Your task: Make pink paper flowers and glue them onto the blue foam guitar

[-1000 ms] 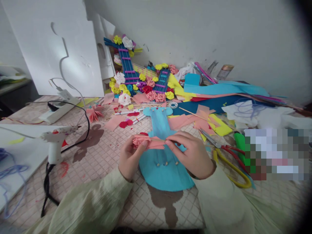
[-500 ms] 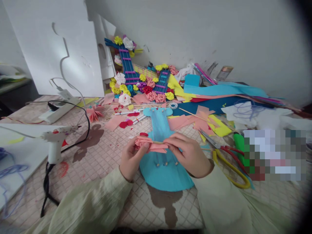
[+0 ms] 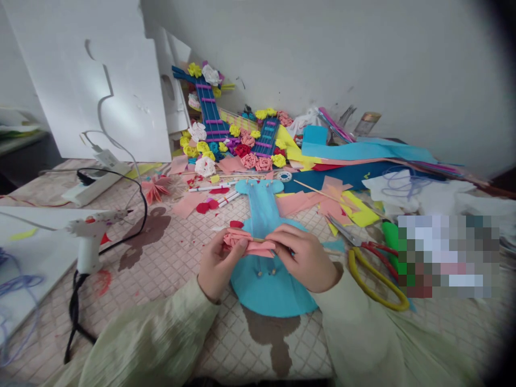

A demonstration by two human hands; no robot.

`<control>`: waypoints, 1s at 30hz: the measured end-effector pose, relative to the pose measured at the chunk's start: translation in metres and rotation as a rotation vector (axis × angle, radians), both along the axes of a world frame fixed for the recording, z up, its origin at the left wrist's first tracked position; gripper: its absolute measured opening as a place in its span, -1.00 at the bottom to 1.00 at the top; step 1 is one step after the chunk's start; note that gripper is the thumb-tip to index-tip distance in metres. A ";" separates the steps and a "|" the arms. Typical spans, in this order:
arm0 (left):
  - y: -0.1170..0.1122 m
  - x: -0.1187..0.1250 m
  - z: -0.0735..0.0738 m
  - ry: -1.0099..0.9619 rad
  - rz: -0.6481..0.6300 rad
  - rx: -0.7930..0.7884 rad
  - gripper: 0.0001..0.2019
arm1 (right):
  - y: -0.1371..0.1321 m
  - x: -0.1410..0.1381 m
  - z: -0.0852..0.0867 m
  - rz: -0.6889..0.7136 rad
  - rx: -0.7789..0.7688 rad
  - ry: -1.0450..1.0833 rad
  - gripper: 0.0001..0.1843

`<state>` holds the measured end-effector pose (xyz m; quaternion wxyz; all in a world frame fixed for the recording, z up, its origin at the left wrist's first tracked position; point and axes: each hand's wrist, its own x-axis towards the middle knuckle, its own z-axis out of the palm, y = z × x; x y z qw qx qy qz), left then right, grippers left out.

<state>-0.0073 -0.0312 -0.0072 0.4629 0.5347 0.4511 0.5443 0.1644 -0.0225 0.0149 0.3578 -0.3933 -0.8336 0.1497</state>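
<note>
My left hand [image 3: 219,264] is closed around a salmon-pink folded paper flower [image 3: 237,240], with the thumb pressed on its front. From the right, my right hand [image 3: 309,257] pinches a thin wooden stick [image 3: 258,239] that lies along the flower's loose paper end. The fingers hide the stick's far end. Below both hands, a light-blue guitar-shaped piece [image 3: 274,298] rests on the table. Strings run along its neck to small pegs, some covered by my right hand.
A hot glue gun [image 3: 87,239] stands at left, its black cord near a power strip [image 3: 94,180]. Scissors [image 3: 363,244] lie at right. Behind are paper scraps [image 3: 300,201], two flower-decorated dark-blue guitars [image 3: 212,110] and light-blue paper strips [image 3: 371,150]. White boards [image 3: 108,80] lean against the wall.
My right hand has shifted slightly left and covers one more peg. The flower and stick stay between my hands. The whole view has drifted a little.
</note>
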 end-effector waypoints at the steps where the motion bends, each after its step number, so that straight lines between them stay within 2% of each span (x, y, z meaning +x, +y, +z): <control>1: 0.000 0.000 0.000 0.006 -0.008 -0.009 -0.86 | 0.000 -0.001 -0.001 0.001 0.001 0.004 -0.80; 7: 0.001 0.000 0.000 0.016 -0.013 -0.080 -0.80 | 0.001 -0.002 -0.005 0.026 0.043 0.038 -0.72; 14: 0.001 0.001 0.001 0.066 -0.009 -0.030 -0.79 | 0.004 -0.002 -0.009 0.022 0.019 0.047 -0.72; 20: 0.002 0.001 0.000 0.001 -0.033 -0.060 -0.78 | 0.004 -0.005 -0.007 0.014 0.000 0.085 -0.73; 26: 0.008 -0.002 -0.007 -0.180 0.057 -0.065 -0.79 | 0.009 0.002 0.001 -0.028 -0.021 0.093 -0.83; 30: 0.015 -0.004 -0.010 -0.394 0.129 -0.035 -0.76 | 0.016 0.016 0.003 -0.178 0.014 0.162 -0.81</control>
